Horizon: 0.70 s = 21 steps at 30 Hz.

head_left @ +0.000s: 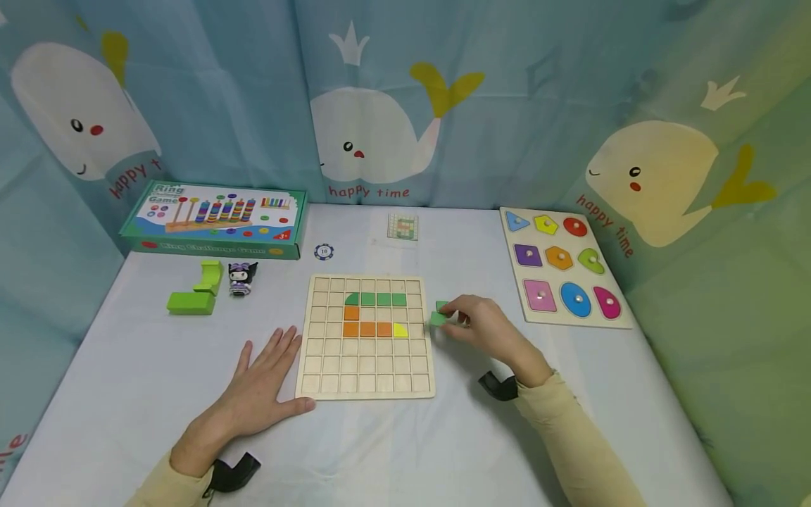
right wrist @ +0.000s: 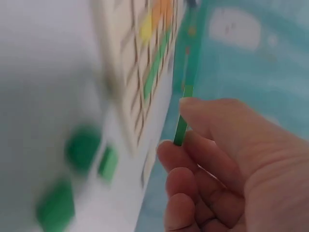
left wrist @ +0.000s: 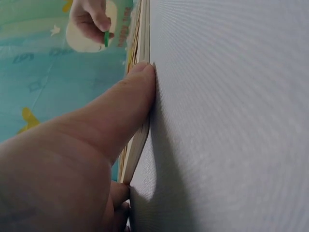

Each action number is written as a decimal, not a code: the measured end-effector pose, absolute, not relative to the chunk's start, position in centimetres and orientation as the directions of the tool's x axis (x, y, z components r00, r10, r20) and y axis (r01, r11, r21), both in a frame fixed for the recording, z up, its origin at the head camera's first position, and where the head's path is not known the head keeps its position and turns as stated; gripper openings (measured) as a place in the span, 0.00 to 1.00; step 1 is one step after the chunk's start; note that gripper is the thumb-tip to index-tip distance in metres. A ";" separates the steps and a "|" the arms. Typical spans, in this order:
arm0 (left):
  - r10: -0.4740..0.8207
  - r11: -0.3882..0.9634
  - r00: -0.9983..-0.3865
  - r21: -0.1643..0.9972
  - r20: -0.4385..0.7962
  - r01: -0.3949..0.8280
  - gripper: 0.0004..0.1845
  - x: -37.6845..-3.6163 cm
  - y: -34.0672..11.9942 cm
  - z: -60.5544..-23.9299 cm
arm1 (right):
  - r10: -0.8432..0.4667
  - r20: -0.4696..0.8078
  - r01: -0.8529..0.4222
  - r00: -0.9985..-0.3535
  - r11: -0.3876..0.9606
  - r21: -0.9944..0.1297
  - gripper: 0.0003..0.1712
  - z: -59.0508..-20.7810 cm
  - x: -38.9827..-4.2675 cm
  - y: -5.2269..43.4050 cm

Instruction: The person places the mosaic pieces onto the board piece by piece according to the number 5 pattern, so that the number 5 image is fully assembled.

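To the far left of the wooden grid board [head_left: 367,365] lie a green game box [head_left: 212,239], two light-green blocks [head_left: 191,303] and a small figurine [head_left: 241,279]; at the board's left side rests the left hand [head_left: 261,391], its fingers straight and spread, the thumb touching the board's edge; on the board sit nine tiles, a row of four green tiles [head_left: 383,299] above, four orange tiles [head_left: 367,329] down the left and along the lower row, and one yellow tile [head_left: 400,330] at that row's right end; the work looks part done, since cells between the rows are bare and loose green pieces [right wrist: 107,163] lie off the board's right side; a card [head_left: 403,227] beyond the board is too small to read, so how much is left I cannot tell; right of the board the right hand [head_left: 484,327] pinches a green piece [right wrist: 180,128] between thumb and fingers; farther right is a shape puzzle [head_left: 543,265].
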<state>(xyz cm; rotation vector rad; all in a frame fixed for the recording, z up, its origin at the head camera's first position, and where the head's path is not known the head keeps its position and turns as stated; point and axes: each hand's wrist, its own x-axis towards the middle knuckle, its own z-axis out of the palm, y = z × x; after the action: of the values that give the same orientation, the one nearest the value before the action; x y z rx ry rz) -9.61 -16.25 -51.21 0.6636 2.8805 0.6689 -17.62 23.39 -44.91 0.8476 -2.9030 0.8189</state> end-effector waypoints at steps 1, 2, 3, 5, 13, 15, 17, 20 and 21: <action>0.439 0.808 -0.898 0.443 -0.011 0.389 0.58 -9.6 -16.2 -51.2 | -0.520 0.147 -0.519 -0.841 0.704 -0.485 0.11 -45.0 -17.4 22.7; 0.439 0.808 -0.899 0.443 -0.013 0.388 0.58 -9.6 -16.2 -51.2 | -0.539 0.141 -0.533 -0.830 0.694 -0.485 0.12 -45.1 -17.2 22.1; 0.438 0.809 -0.899 0.442 -0.014 0.387 0.58 -9.6 -16.2 -51.2 | -0.559 0.133 -0.547 -0.818 0.685 -0.481 0.11 -45.2 -17.1 21.6; 0.436 0.810 -0.900 0.442 -0.017 0.385 0.58 -9.6 -16.2 -51.2 | -0.593 0.116 -0.570 -0.797 0.673 -0.471 0.11 -45.5 -16.8 20.7; 0.435 0.814 -0.900 0.437 -0.023 0.383 0.58 -9.6 -16.2 -51.1 | -0.665 0.093 -0.636 -0.741 0.651 -0.415 0.11 -46.5 -16.1 18.5; 0.435 0.814 -0.900 0.436 -0.022 0.383 0.58 -9.6 -16.2 -51.1 | -0.669 0.101 -0.643 -0.736 0.645 -0.412 0.11 -46.8 -16.0 18.3; 0.434 0.816 -0.900 0.434 -0.023 0.383 0.58 -9.6 -16.2 -51.2 | -0.670 0.107 -0.645 -0.735 0.641 -0.416 0.11 -47.0 -16.0 18.2; 0.434 0.816 -0.901 0.433 -0.022 0.383 0.59 -9.6 -16.2 -51.2 | -0.667 0.114 -0.645 -0.737 0.641 -0.417 0.11 -47.2 -16.1 18.0; 0.434 0.816 -0.901 0.433 -0.020 0.383 0.59 -9.6 -16.2 -51.3 | -0.665 0.116 -0.644 -0.738 0.643 -0.414 0.11 -47.2 -16.1 18.0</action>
<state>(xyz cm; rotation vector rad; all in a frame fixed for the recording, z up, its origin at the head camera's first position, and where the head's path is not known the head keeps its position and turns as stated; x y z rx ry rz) -9.64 -16.18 -51.27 0.6506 2.8804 0.6486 -16.06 17.98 -47.22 1.1517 -2.8895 0.6995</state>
